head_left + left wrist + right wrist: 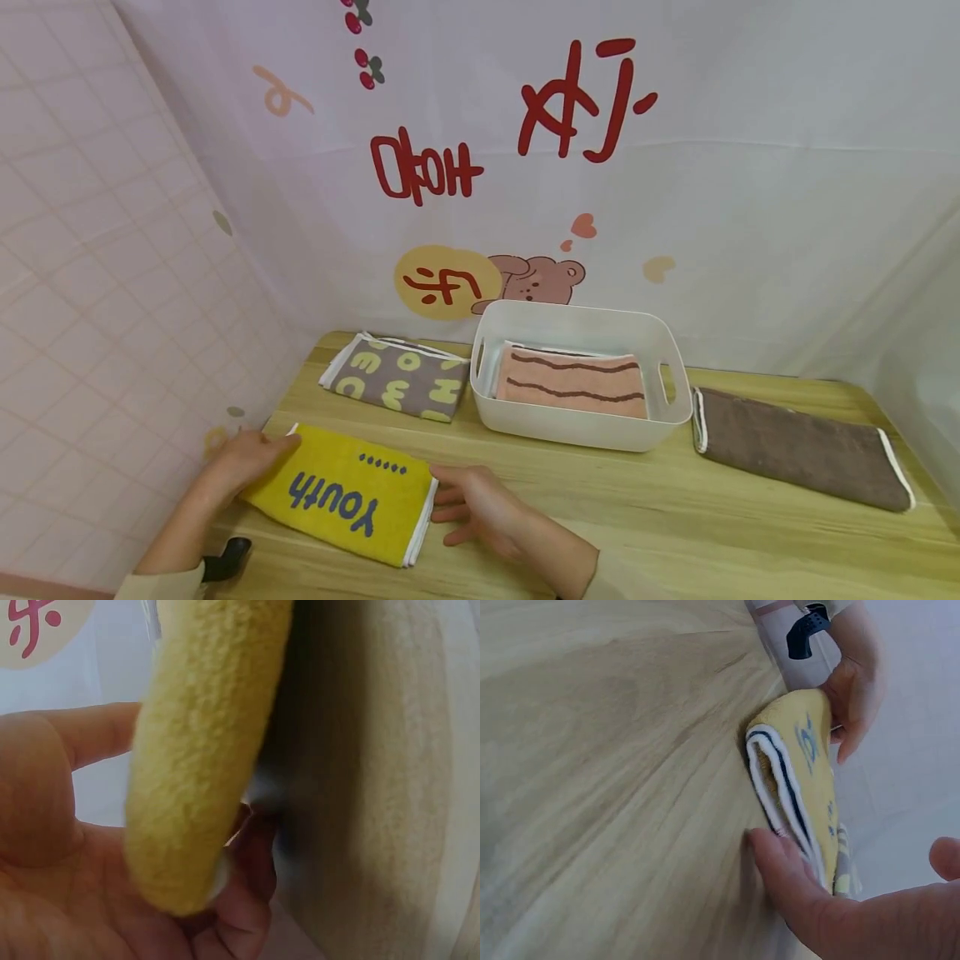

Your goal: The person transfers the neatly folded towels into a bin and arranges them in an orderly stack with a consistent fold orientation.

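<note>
A folded yellow towel (pixel 330 471) with blue "Youth" lettering and white edges lies at the left front of the table. My left hand (pixel 243 460) grips its left end, thumb on top and fingers curled underneath. In the left wrist view the thick fold of the yellow towel (pixel 202 750) sits between thumb and fingers, beside the table surface. At the towel's right white edge is my right hand (pixel 487 510), its fingers extended and spread. One fingertip (pixel 769 847) is right at the layered edge in the right wrist view, with the thumb held apart.
Against the back wall stands a white plastic basket (pixel 570 429) holding a folded pink towel (pixel 570 383) with brown wavy lines. Left of it lies a grey towel (pixel 408 379) with yellow-green letters. A folded brown towel (pixel 802 450) rests to the right on the wooden table (pixel 637 500).
</note>
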A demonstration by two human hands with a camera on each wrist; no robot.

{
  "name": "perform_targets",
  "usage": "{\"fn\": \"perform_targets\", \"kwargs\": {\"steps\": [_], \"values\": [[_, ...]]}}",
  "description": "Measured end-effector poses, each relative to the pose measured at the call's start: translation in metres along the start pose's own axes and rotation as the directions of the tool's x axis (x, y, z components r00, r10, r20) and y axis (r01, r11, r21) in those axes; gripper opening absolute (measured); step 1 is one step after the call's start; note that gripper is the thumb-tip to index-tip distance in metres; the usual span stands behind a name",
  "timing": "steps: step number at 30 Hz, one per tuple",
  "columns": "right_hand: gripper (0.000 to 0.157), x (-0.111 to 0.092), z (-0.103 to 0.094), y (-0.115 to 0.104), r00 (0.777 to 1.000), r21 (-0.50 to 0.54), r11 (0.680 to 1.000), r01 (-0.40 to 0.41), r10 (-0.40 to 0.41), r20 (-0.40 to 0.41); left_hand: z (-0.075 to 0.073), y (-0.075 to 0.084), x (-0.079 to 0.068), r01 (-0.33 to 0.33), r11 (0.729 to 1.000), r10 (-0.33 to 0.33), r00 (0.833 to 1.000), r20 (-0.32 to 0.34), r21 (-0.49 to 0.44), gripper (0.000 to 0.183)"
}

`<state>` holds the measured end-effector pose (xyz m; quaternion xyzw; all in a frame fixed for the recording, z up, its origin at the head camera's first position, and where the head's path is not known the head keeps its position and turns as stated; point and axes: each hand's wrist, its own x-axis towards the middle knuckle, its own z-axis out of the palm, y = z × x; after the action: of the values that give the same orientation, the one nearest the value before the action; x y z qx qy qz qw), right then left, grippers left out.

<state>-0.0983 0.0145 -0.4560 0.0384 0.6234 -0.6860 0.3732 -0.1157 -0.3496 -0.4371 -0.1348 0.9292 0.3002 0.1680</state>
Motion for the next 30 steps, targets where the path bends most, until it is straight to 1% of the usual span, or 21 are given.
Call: {"fn": "perform_targets", "kwargs": {"steps": [2,5,8,12,17,20,25,30], "values": [[0.055,0.002,0.001,0.001,1.0,0.013,1.0,-0.009,0.009,-0.006,0.001,0.001,0.001,0.003,1.0,-0.003,1.0,0.001,-0.001,0.077],[0.045,0.004,0.002,0.004,1.0,0.051,0.999,-0.011,0.011,-0.001,0.003,0.002,0.001,0.002,1.0,-0.002,1.0,0.0,-0.024,0.073],[0.039,0.008,0.003,0.007,1.0,0.1,0.995,-0.005,0.003,0.016,0.005,0.003,0.001,0.0,0.998,0.0,1.0,-0.007,-0.06,0.063],[0.032,0.012,0.003,0.011,1.0,0.13,0.991,0.001,-0.005,0.031,0.008,0.002,0.001,-0.011,0.994,0.009,1.0,-0.022,-0.109,0.051],[0.028,0.017,0.005,0.017,0.998,0.117,0.993,0.017,-0.024,0.056,0.011,0.001,0.002,-0.017,0.989,0.011,0.999,-0.044,-0.145,0.04],[0.028,0.021,0.007,0.019,0.997,0.095,0.995,0.032,-0.038,0.065,0.013,0.001,0.002,-0.006,0.987,0.0,0.999,-0.038,-0.163,0.039],[0.028,0.024,0.011,0.02,0.998,0.047,0.997,0.053,-0.054,0.03,0.015,0.003,0.002,-0.008,0.976,0.005,1.0,-0.017,-0.219,0.04],[0.026,0.026,0.013,0.02,0.998,0.056,0.996,0.07,-0.069,-0.013,0.016,0.005,0.003,-0.024,0.967,0.019,1.0,-0.023,-0.255,0.032]]}}
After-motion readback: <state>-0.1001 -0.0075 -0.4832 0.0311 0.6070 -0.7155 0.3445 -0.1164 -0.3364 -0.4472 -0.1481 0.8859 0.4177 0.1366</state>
